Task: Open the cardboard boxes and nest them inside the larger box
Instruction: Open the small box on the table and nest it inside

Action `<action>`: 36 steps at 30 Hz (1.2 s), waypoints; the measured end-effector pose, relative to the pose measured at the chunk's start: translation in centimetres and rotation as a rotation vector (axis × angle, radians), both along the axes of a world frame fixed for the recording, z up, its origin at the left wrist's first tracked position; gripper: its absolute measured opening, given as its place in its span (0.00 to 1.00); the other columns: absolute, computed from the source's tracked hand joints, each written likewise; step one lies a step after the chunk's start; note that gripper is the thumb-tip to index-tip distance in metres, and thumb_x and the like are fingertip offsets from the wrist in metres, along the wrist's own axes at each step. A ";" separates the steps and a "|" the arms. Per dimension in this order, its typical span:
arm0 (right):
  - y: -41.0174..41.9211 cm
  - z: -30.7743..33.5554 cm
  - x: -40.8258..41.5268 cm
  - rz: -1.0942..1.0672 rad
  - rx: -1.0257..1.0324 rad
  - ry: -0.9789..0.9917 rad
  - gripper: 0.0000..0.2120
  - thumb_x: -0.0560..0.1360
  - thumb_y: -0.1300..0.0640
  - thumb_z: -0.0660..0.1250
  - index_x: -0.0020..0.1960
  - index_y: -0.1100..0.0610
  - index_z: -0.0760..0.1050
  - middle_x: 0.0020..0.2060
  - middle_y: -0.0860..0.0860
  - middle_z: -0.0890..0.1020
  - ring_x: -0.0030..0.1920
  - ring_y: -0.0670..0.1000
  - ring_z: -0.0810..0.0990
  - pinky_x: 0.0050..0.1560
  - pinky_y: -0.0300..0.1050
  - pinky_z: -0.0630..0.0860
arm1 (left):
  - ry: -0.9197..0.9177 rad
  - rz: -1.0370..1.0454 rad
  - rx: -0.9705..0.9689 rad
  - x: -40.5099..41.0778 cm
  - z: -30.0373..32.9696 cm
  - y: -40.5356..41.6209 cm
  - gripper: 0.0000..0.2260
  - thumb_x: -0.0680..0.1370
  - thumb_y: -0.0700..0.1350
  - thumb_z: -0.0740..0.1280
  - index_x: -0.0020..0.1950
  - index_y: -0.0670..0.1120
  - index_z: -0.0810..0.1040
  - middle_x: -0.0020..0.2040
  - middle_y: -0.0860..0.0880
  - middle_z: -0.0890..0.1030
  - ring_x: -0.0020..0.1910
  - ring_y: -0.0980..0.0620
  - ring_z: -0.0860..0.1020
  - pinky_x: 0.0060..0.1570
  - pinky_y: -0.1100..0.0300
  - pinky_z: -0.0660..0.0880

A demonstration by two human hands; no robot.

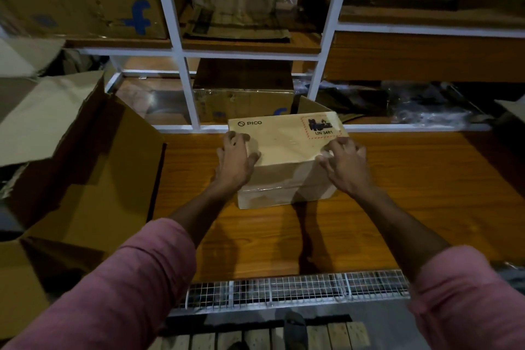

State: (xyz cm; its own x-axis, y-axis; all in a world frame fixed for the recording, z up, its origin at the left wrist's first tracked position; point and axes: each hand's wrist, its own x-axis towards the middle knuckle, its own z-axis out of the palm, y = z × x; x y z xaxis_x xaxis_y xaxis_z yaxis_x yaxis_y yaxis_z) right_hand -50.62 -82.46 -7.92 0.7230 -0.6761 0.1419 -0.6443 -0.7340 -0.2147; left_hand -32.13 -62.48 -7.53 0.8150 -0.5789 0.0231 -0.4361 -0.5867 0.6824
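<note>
At far left the larger box (85, 156) gapes, flaps up, ready to receive. Mid-table, the PICO box (284, 150) sits sealed, its long axis left-right, label up. The left hand (235, 162) and right hand (345, 163) curl half-open over its near top corners, probably to find the tape

Wooden table (397, 207), white shelf frame (326, 37)

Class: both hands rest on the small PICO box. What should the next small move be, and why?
Probably peel the tape and lift the top flaps: the small tan taped PICO cardboard box looks shut, with left hand and right hand at its near top corners.
</note>
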 end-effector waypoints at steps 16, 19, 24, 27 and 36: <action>5.5 -3.1 -9.1 0.033 -0.134 0.051 0.35 0.71 0.32 0.70 0.72 0.47 0.64 0.68 0.57 0.63 0.65 0.63 0.63 0.60 0.56 0.71 | -0.415 -0.322 0.497 -3.9 1.5 3.5 0.68 0.62 0.63 0.81 0.79 0.59 0.28 0.81 0.44 0.31 0.78 0.30 0.34 0.72 0.27 0.39; 6.5 -4.1 -9.1 0.014 -0.081 0.073 0.31 0.73 0.40 0.72 0.70 0.47 0.65 0.66 0.57 0.64 0.63 0.62 0.67 0.57 0.58 0.77 | -0.529 -0.285 0.552 -4.7 1.2 3.6 0.55 0.68 0.68 0.74 0.82 0.56 0.42 0.82 0.39 0.47 0.80 0.31 0.42 0.72 0.25 0.40; 7.6 -4.3 -7.4 0.059 -0.084 -0.038 0.16 0.80 0.46 0.65 0.63 0.55 0.75 0.61 0.57 0.77 0.62 0.58 0.72 0.62 0.56 0.73 | -0.479 -0.312 0.529 -4.9 0.7 2.4 0.31 0.79 0.70 0.56 0.71 0.50 0.73 0.72 0.42 0.71 0.73 0.39 0.64 0.72 0.31 0.56; 8.6 -4.8 -6.5 0.220 0.006 -0.111 0.14 0.81 0.52 0.65 0.65 0.55 0.76 0.60 0.54 0.78 0.63 0.55 0.74 0.64 0.53 0.72 | -0.379 -0.349 0.488 -5.3 -1.8 2.1 0.30 0.80 0.67 0.58 0.76 0.50 0.68 0.77 0.42 0.64 0.76 0.39 0.59 0.73 0.36 0.60; 6.3 -5.7 -3.0 0.227 0.133 -0.026 0.28 0.84 0.43 0.51 0.80 0.54 0.56 0.79 0.58 0.60 0.72 0.61 0.69 0.67 0.62 0.73 | -0.176 -0.239 0.493 -7.4 -5.6 -0.7 0.34 0.82 0.69 0.46 0.83 0.53 0.47 0.83 0.41 0.39 0.80 0.35 0.38 0.75 0.32 0.39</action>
